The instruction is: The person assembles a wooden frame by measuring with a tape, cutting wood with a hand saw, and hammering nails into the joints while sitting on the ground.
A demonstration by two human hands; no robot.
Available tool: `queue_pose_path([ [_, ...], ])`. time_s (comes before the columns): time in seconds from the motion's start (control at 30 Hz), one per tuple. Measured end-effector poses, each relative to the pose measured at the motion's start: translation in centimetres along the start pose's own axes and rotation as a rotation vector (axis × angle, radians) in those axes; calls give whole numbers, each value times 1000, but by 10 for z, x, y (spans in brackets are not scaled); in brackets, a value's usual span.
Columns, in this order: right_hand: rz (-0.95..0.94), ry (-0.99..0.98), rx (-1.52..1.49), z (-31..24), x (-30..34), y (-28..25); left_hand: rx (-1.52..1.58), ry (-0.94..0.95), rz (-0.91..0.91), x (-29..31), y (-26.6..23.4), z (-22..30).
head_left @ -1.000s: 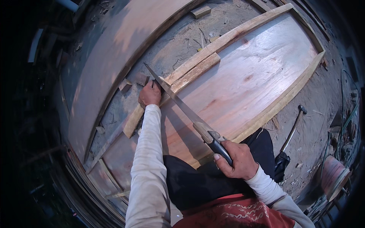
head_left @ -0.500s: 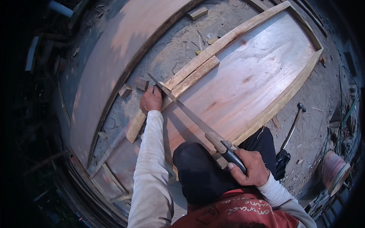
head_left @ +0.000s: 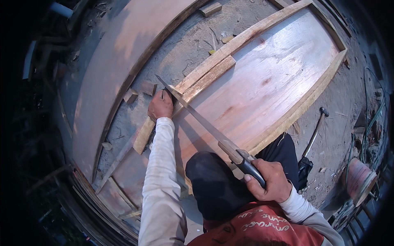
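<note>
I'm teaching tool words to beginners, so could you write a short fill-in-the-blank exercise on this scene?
1. The right hand grips a ____ by its dark handle.
2. The ____ hand is on a wooden strip.
3. A long-handled ____ lies on the ground.
4. The front of the shirt is ____.

Missing words: saw; left; hammer; red.

Right hand gripping saw — blade across wood strip, left hand holding strip beside blade — hammer on ground.
</note>
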State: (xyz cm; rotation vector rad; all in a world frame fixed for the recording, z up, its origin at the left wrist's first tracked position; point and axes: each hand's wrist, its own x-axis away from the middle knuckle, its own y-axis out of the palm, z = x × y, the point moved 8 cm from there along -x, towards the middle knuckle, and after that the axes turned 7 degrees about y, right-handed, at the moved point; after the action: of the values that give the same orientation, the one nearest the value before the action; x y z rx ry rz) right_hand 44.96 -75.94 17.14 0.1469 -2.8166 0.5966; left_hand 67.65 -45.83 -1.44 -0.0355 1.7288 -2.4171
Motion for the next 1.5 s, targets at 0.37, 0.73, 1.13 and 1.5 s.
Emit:
queue_pose_path([
  [0.37, -1, -38, 27, -3, 27, -4, -111, -55, -24, -7, 12, -5],
  [0.73, -19, -28, 32, -2, 29, -2, -206, -30, -1, 2, 5, -7],
  [1.13, -1, -26, -2, -6, 17, 1, -242, -45, -11, 1, 4, -10],
  [1.5, 10, -13, 62, 0, -27, 32, -235, 5, 11, 4, 13, -8],
])
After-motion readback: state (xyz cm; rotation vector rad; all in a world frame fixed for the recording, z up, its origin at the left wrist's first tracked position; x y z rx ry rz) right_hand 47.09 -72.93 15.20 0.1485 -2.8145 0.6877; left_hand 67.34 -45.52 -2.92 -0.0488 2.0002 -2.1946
